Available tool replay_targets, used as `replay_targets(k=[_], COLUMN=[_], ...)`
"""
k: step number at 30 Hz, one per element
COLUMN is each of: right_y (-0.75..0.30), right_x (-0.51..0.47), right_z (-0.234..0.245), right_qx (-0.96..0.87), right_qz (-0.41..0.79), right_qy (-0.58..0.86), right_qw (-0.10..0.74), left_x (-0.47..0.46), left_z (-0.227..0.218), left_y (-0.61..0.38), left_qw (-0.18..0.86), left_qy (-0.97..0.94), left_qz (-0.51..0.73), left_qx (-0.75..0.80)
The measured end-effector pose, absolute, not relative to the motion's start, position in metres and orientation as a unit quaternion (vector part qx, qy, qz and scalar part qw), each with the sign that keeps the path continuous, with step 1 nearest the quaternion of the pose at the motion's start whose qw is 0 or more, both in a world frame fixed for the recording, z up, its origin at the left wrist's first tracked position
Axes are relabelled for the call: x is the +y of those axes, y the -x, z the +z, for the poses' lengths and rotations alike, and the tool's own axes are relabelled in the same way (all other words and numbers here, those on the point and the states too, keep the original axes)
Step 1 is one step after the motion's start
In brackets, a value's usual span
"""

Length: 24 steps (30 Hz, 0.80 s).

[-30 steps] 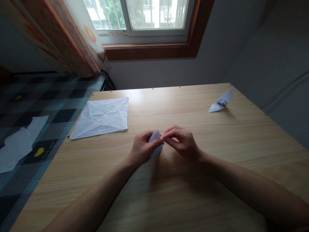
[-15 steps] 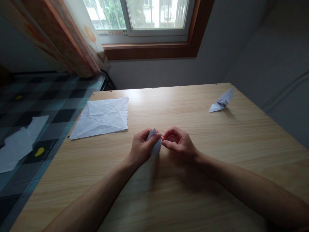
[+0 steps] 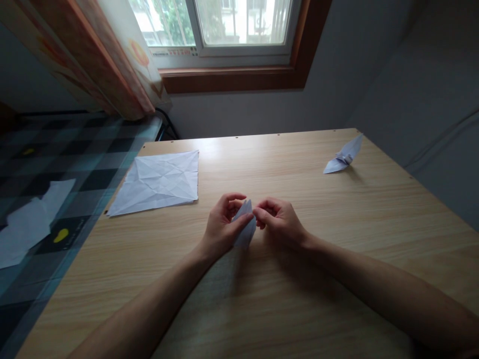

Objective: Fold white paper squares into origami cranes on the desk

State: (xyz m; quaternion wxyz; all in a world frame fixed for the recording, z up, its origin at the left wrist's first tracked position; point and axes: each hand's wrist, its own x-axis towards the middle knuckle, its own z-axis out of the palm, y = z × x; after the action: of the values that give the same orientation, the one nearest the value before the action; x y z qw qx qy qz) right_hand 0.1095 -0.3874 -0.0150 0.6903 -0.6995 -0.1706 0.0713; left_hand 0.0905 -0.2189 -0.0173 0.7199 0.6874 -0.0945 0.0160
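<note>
Over the middle of the table, a small piece of folded white paper [image 3: 245,232] is held upright, its pointed tips facing up. My left hand [image 3: 224,223] grips it from the left, thumb across the near face and the other fingers curled behind. My right hand [image 3: 279,219] pinches the paper's right edge between thumb and forefinger. Part of the paper is hidden behind my left thumb.
A creased white sheet [image 3: 164,177] lies at the table's [image 3: 262,309] back left. A finished-looking folded paper crane [image 3: 344,158] stands at the back right. More white paper [image 3: 32,219] rests on the checked cloth [image 3: 86,174] to the left. A window [image 3: 243,25] is behind.
My right thumb and forefinger have closed onto the paper's right edge. The folded paper has shifted slightly right, and my left fingers have loosened and lifted a little behind it.
</note>
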Motion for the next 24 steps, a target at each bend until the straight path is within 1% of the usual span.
replay_targets(k=[2,3,7,9,14,17,19,24], right_y=[-0.110,-0.110,-0.109,-0.106,-0.098,-0.098,-0.100,-0.101], right_x=[-0.387,-0.388,-0.388,-0.387,-0.386,-0.387,-0.387,-0.386], right_z=[-0.014,-0.013,-0.015,-0.015,-0.010,-0.008,-0.010,-0.016], right_qx=[-0.158,-0.147,-0.109,-0.122,-0.226,-0.242,-0.241,-0.255], right_qz=[0.052,0.036,-0.059,-0.113,-0.234,-0.272,-0.262,-0.162], right_qy=[0.707,0.710,0.733,0.744,0.761,0.770,0.763,0.712], right_qw=[0.688,0.688,0.669,0.647,0.561,0.524,0.540,0.634], left_x=[-0.218,-0.218,-0.217,-0.217,-0.220,-0.220,-0.219,-0.220], left_z=[-0.018,-0.018,-0.013,-0.011,-0.008,-0.006,-0.005,-0.006], left_y=[-0.091,-0.091,-0.089,-0.086,-0.081,-0.081,-0.082,-0.082], left_qw=[0.701,0.673,0.474,0.413,0.393,0.387,0.388,0.427], left_qy=[-0.704,-0.726,-0.818,-0.834,-0.850,-0.858,-0.862,-0.860], left_qz=[0.045,0.085,0.297,0.329,0.290,0.282,0.277,0.242], left_qx=[-0.108,-0.113,-0.134,-0.162,-0.200,-0.184,-0.172,-0.140])
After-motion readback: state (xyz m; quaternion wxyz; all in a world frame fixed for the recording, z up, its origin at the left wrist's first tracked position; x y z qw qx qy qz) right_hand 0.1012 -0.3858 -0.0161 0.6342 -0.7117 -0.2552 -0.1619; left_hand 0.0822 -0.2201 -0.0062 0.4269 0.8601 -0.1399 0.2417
